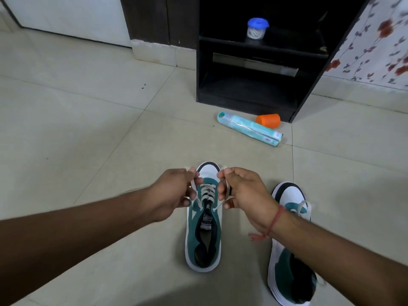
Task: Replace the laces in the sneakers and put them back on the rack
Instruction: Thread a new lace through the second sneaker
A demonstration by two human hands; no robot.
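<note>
1. Teal suede and white rubber: the sneaker (204,217) I am lacing stands on the floor tiles (88,129) at lower centre of the frame, its long axis running straight up the picture, toe away from me.
2. My left hand (174,193) pinches one end of the white lace (207,192) just left of the eyelets; my right hand (240,191) pinches the other end just right of them, fingers curled tight on both.
3. The lace ends rise from the shoe between my hands, so I judge the next pull goes outward to each side, both hands equally near.
4. The second sneaker (289,244) lies at lower right, already laced as far as I can tell.
5. The dark rack (249,100) stands at upper centre-right; a blue-lidded jar (257,28) with something pale inside sits on its shelf.
6. A teal tube (249,129) and an orange cup (268,120), lying on its side, rest on the floor before the rack.
</note>
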